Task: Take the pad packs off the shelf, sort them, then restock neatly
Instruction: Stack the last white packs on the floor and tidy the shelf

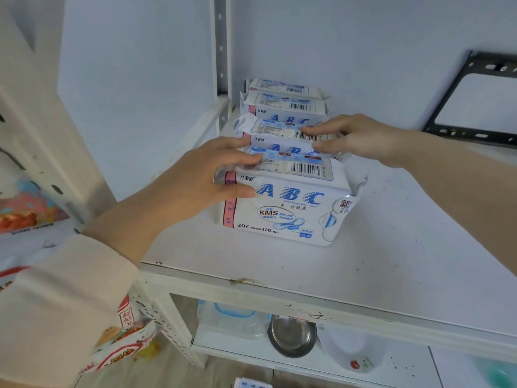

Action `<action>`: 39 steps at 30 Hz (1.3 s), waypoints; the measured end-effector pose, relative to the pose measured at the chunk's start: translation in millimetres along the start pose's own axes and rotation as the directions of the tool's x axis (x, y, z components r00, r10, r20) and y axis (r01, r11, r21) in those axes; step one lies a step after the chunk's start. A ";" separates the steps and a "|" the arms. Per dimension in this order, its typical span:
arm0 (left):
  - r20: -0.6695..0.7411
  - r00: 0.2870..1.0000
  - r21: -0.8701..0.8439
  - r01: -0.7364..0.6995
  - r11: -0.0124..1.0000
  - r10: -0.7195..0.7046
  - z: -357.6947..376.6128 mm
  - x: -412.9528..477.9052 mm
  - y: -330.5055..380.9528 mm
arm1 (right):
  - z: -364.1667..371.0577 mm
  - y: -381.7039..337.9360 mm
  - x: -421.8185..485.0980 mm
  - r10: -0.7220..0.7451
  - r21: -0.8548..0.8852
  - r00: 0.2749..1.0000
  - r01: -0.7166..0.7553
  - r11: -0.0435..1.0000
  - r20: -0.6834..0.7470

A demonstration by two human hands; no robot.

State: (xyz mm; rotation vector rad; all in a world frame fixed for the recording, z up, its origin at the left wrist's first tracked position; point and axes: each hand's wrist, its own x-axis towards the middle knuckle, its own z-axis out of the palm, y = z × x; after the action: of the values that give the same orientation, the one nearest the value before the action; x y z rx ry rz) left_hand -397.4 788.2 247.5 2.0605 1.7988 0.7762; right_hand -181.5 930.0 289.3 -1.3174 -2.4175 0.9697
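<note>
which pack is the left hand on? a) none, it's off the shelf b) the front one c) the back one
b: the left hand grips the front pack, thumb on its face, fingers over its top; the right hand holds the second pack.

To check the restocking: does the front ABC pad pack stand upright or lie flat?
Upright. The front ABC pad pack stands on its long edge on the shelf, printed face toward the camera, barcode panel on top.

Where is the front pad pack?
In the head view the front pad pack stands at the near end of the row on the white shelf; the left hand grips its left end, the right hand holds the second pack behind it.
</note>
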 end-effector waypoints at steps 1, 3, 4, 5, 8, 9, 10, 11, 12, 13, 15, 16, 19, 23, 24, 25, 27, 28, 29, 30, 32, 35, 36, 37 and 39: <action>0.002 1.000 0.002 -0.001 1.000 0.001 -0.7 0.1 -0.3 | 0.7 0.8 0.7 -0.003 0.002 1.000 0.003 1.000 -0.016; 0.000 1.000 -0.006 -0.003 1.000 0.003 -0.9 0.7 -0.5 | 1.5 2.0 2.0 -0.012 0.002 0.999 0.012 1.000 -0.040; -0.004 1.000 -0.010 -0.008 1.000 0.008 -0.6 0.9 -0.8 | 1.5 2.4 2.7 -0.017 -0.003 0.999 0.017 1.000 -0.043; -0.007 1.000 -0.013 -0.014 1.000 0.013 0.1 1.2 -1.1 | 1.4 2.7 3.4 -0.020 -0.009 0.999 0.020 1.000 -0.041; -0.015 1.000 -0.030 -0.024 0.999 0.023 1.9 1.6 -2.2 | -0.9 3.2 4.8 -0.027 -0.026 0.999 0.027 0.999 -0.019; -0.019 0.999 -0.035 -0.026 0.999 0.026 2.1 1.5 -2.4 | -1.7 3.5 5.3 -0.030 -0.030 0.999 0.029 0.999 -0.015; -0.023 0.999 -0.036 -0.032 0.999 0.031 2.2 1.2 -2.5 | -2.2 3.9 5.7 -0.031 -0.032 0.999 0.030 0.999 -0.015; -0.026 0.999 -0.035 -0.036 0.999 0.035 2.4 1.0 -2.5 | -2.3 4.2 6.0 -0.033 -0.033 0.999 0.032 0.999 -0.018; -0.027 0.999 -0.035 -0.038 0.999 0.037 2.6 0.8 -2.0 | -2.4 4.4 6.3 -0.035 -0.033 0.999 0.034 0.999 -0.020; -0.027 0.999 -0.037 -0.035 0.999 0.034 2.7 0.7 -1.6 | -2.3 4.6 6.7 -0.037 -0.035 0.999 0.037 0.999 -0.020; -0.026 0.999 -0.042 -0.031 0.999 0.030 2.9 0.4 -0.7 | -2.3 4.8 7.2 -0.043 -0.038 0.999 0.043 0.998 -0.014; -0.025 0.999 -0.045 -0.031 0.999 0.030 3.1 0.2 -0.4 | -2.7 4.9 7.4 -0.046 -0.039 0.999 0.046 0.998 -0.010; -0.008 1.000 -0.046 -0.029 0.999 0.028 2.8 -0.5 -0.7 | -3.7 5.6 8.7 -0.054 -0.044 0.999 0.054 0.998 0.000; 0.017 0.999 -0.063 -0.033 0.997 0.034 2.5 -1.5 -0.1 | -4.3 7.4 10.1 -0.054 -0.067 0.999 0.054 0.996 -0.005; 0.022 0.999 -0.065 -0.034 0.997 0.035 2.2 -2.0 0.3 | -4.0 7.7 10.3 -0.059 -0.083 0.998 0.058 0.995 -0.009; 0.026 0.999 -0.066 -0.036 0.997 0.038 1.9 -2.5 0.9 | -3.7 8.0 10.4 -0.063 -0.096 0.998 0.062 0.994 -0.016; 0.035 0.999 -0.061 -0.033 0.998 0.035 1.3 -4.6 3.1 | -3.5 8.2 9.8 -0.065 -0.105 0.997 0.060 0.993 -0.043; 0.039 0.999 -0.060 -0.026 0.998 0.028 1.3 -5.8 4.5 | -4.0 8.1 8.9 -0.066 -0.107 0.996 0.059 0.993 -0.066; 0.037 0.999 -0.064 -0.014 0.998 0.016 1.0 -6.8 6.5 | -4.9 7.6 7.6 -0.068 -0.112 0.993 0.057 0.992 -0.097; 0.030 1.000 -0.069 0.005 0.998 -0.003 0.1 -7.6 9.0 | -6.1 6.3 5.1 -0.074 -0.120 0.988 0.057 0.991 -0.139; 0.003 0.999 -0.063 0.042 0.997 -0.042 -2.7 -8.6 14.9 | -7.5 2.7 -2.0 -0.084 -0.128 0.967 0.054 0.990 -0.240; -0.040 0.996 -0.042 0.076 0.996 -0.078 -7.7 -10.2 26.3 | -7.1 -1.8 -20.8 -0.115 -0.165 0.929 0.060 0.984 -0.352; -0.058 0.995 -0.052 0.078 0.996 -0.081 -8.9 -12.0 31.3 | -5.9 -2.8 -29.2 -0.139 -0.197 0.915 0.068 0.978 -0.379; -0.079 0.994 -0.057 0.072 0.996 -0.076 -9.4 -14.4 36.4 | -4.3 -2.6 -37.8 -0.169 -0.232 0.900 0.079 0.970 -0.401; -0.136 0.989 -0.022 0.054 0.998 -0.056 -8.8 -21.8 47.1 | -0.2 -1.1 -55.2 -0.230 -0.287 0.873 0.110 0.952 -0.431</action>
State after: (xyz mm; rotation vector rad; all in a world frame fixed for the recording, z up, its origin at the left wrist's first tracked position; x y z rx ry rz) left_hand -365.6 757.7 276.2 1.9805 1.9043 0.9356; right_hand -150.6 884.9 296.5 -1.2093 -2.2738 0.2576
